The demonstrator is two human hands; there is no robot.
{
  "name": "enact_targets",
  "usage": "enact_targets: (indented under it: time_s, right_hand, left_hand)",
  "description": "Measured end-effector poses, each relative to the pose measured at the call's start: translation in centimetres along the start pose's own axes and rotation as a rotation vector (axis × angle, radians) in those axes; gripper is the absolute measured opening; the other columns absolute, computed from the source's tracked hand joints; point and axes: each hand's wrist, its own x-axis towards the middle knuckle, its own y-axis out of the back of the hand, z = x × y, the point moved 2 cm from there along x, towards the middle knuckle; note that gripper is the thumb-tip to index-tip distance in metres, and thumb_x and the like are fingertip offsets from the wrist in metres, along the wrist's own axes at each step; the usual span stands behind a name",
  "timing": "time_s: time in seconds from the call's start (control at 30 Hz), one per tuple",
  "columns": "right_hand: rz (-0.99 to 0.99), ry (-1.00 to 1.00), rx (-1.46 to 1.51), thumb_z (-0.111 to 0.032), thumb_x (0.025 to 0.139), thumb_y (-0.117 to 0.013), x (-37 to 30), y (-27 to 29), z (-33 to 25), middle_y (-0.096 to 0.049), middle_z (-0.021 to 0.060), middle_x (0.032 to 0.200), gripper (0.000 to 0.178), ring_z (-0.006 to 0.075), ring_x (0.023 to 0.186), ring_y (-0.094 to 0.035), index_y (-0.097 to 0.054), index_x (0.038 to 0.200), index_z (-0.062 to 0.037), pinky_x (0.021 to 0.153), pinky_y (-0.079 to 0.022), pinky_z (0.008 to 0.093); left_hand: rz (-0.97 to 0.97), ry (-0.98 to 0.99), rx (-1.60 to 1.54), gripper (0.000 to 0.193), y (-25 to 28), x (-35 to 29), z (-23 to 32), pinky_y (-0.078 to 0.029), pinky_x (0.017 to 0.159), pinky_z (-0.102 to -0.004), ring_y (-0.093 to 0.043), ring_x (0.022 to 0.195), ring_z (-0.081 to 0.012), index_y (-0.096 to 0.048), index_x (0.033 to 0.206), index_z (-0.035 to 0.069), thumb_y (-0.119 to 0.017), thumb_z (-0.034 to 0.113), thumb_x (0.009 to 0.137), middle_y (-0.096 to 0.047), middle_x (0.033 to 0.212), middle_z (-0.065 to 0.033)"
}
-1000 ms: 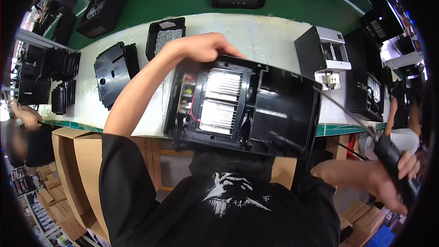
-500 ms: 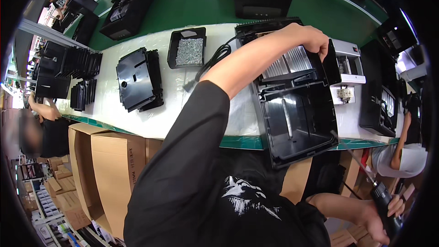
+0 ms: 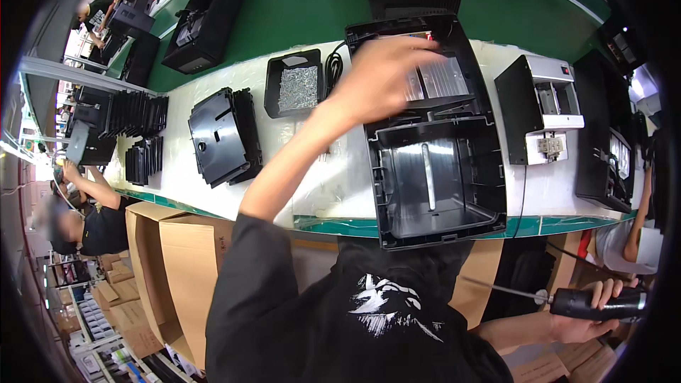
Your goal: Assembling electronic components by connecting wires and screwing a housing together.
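Note:
In front of me a large black plastic housing [image 3: 443,202] lies with its hollow side up, its near end over the table edge. Silvery metal fins [image 3: 448,76] show in its far half. Above the left part of that half is my left hand [image 3: 383,78], slightly blurred, fingers stretched out and holding nothing. Low at the right, off the table, my right hand [image 3: 567,326] grips a black power screwdriver [image 3: 578,303], its long thin bit pointing left. A coiled black cable [image 3: 333,67] lies beside the housing, partly hidden by my left hand and forearm.
Left of the housing are a black tray [image 3: 272,103] of small screws [image 3: 298,89] and stacked black panels [image 3: 216,138]. A grey-and-black device [image 3: 550,92] stands to the right. Another black housing [image 3: 411,0] sits on the green surface beyond. Cardboard boxes [image 3: 188,262] stand below the table's edge.
The housing has turned straighter and shifted left. My left hand has left its far right corner and moved left over it, fingers opened. The screwdriver has swung nearly level.

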Motion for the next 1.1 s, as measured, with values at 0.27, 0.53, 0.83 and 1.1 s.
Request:
enact_targets:
  time_s: [0.27,0.53,0.83,1.1]
  right_hand:
    - [-0.218,-0.128,0.049,-0.023,0.084,-0.065,1.6,-2.2,2.9,-0.043,0.0063,0.064,0.039,0.0101,0.046,-0.042,-0.037,0.098,-0.001,0.043,-0.038,0.0186]
    - [-0.36,0.068,-0.12,-0.028,0.087,-0.06,1.1,-5.1,4.6,-0.042,0.0074,0.083,0.074,0.0102,0.046,-0.042,-0.019,0.138,0.0079,0.039,-0.04,0.0197]
    - [-0.371,0.107,-0.075,-0.024,0.082,-0.06,1.8,-6.3,3.0,-0.042,0.0071,0.081,0.05,0.0104,0.045,-0.041,-0.034,0.112,0.0061,0.042,-0.038,0.0201]
    - [-0.364,0.09,-0.02,-0.028,0.076,-0.066,2.0,-7.0,2.7,-0.044,0.0067,0.081,0.038,0.0105,0.044,-0.043,-0.035,0.079,-0.0058,0.045,-0.038,0.0182]
  left_hand:
    - [-0.13,0.719,0.303,0.031,7.5,-14.4,-9.7,-0.051,0.073,-0.0333,-0.063,0.082,-0.0251,-0.063,0.111,0.003,-0.062,0.002,0.08,-0.063,0.096,-0.0118]
    - [-0.376,0.6,0.337,0.02,7.9,-14.7,-11.4,-0.049,0.072,-0.0364,-0.062,0.079,-0.0304,-0.07,0.096,0.003,-0.069,0.011,0.077,-0.064,0.089,-0.0125]
    - [-0.131,0.536,0.495,0.015,7.4,-14.7,-10.2,-0.049,0.071,-0.0359,-0.063,0.08,-0.0297,-0.067,0.089,0.001,-0.064,0.015,0.084,-0.065,0.086,-0.0118]
    - [0.012,0.871,0.086,0.022,6.9,-14.1,-6.0,-0.049,0.066,-0.0268,-0.062,0.071,-0.0134,-0.064,0.1,-0.002,-0.061,0.017,0.09,-0.068,0.088,-0.0101]
